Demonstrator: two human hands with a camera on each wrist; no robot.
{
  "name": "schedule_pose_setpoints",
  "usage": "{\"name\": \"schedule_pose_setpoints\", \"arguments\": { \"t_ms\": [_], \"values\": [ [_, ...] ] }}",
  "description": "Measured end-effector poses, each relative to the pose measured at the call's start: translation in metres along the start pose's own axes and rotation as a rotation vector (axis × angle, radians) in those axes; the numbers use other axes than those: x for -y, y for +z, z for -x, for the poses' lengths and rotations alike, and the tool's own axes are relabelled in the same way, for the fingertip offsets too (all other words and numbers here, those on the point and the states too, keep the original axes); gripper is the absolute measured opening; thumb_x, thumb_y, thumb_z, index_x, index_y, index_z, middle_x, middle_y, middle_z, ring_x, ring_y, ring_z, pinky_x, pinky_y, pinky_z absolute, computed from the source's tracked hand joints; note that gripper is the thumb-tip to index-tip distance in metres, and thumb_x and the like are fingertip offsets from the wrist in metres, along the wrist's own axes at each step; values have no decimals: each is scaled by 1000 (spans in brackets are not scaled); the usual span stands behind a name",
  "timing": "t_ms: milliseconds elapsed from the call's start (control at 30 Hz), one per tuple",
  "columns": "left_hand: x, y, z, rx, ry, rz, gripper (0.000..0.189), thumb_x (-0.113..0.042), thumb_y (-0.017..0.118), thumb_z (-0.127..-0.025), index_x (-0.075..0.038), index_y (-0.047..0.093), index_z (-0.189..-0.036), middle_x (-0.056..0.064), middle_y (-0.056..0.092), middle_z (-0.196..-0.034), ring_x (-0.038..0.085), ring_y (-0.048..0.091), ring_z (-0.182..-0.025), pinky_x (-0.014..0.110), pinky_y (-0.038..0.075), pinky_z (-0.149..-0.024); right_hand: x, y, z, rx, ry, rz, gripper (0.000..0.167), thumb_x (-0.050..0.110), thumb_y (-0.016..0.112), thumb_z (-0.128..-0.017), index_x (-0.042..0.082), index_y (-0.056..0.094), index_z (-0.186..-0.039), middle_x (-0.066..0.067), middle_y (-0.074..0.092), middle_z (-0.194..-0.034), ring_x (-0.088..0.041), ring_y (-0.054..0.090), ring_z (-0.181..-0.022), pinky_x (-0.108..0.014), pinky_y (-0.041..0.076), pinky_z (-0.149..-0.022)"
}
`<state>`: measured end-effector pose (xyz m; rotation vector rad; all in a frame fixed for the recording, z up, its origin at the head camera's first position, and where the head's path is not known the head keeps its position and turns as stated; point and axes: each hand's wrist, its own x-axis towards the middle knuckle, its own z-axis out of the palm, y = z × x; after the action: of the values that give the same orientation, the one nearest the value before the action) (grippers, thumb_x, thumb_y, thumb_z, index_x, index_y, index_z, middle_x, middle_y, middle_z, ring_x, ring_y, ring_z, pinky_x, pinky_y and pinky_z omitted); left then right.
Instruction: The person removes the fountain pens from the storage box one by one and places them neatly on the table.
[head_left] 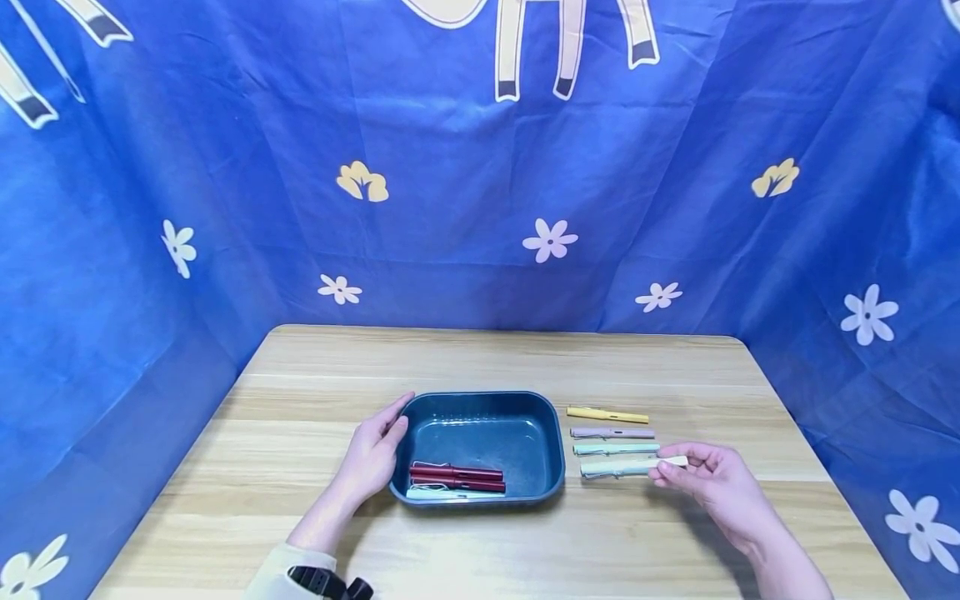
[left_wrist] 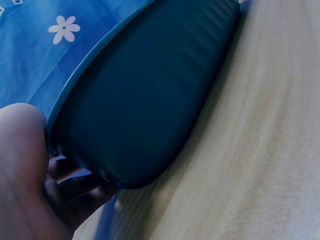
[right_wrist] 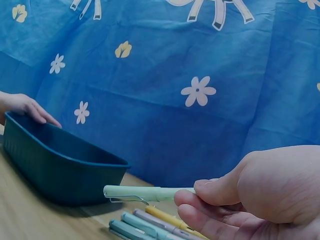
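Observation:
My left hand (head_left: 377, 450) grips the left wall of a dark teal plastic bin (head_left: 551, 400), thumb at the rim and fingers curled against the outside. Two dark red pens (head_left: 459, 472) and a pale mint pen (head_left: 450, 495) lie inside it, along the near side. To the right, my right hand (head_left: 716, 479) pinches a pale green clip pen (right_wrist: 142, 193) by one end, its clip end pointing at the bin. Below that pen lie a yellow pen (head_left: 609, 415), a lavender pen (head_left: 613, 433), a light mint pen (head_left: 615, 449) and a blue-teal pen (right_wrist: 120, 229), roughly parallel.
Everything stands on a light wood table (head_left: 495, 358). Blue cloth (head_left: 450, 233) printed with flowers hangs behind the table and along both sides. A black band (head_left: 318, 581) is on the left wrist, over a pale sleeve.

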<state>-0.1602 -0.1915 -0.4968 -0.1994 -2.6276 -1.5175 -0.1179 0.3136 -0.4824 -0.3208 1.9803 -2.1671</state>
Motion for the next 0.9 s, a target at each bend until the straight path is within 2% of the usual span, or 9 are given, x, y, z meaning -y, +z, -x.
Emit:
{"name": "schedule_pose_setpoints", "arguments": {
  "t_ms": [100, 400, 633, 900],
  "values": [
    [-1, 0, 0, 4, 0, 6, 45, -11, 45, -114, -3, 48, -158, 21, 48, -158, 38, 41, -149, 55, 30, -124, -5, -2, 1, 24, 13, 4, 22, -10, 64, -99, -19, 64, -120, -21, 77, -102, -30, 78, -96, -42, 62, -92],
    [-2, 0, 0, 7, 1, 1, 45, -11, 44, -114, -3, 48, -158, 20, 47, -159, 38, 40, -149, 55, 30, -124, -18, -6, 6, 31, 40, 36, 27, -8, 65, -100, -25, 59, -120, -24, 77, -101, -31, 78, -95, -44, 62, -90],
    [-1, 0, -1, 6, -4, -2, 45, -12, 45, -114, -4, 48, -158, 19, 47, -159, 37, 40, -149, 55, 30, -125, -23, -2, 8, 62, 17, 31, 28, -12, 62, -99, -30, 55, -119, -27, 75, -101, -29, 78, -95, -42, 63, -88],
    [-1, 0, -1, 3, 1, -5, 45, -11, 45, -114, -3, 48, -158, 19, 47, -159, 38, 41, -149, 55, 30, -124, -24, -4, 6, 10, 98, 186, 35, -7, 67, -98, -29, 55, -122, -32, 73, -102, -24, 78, -90, -36, 65, -82]
  ]
}}
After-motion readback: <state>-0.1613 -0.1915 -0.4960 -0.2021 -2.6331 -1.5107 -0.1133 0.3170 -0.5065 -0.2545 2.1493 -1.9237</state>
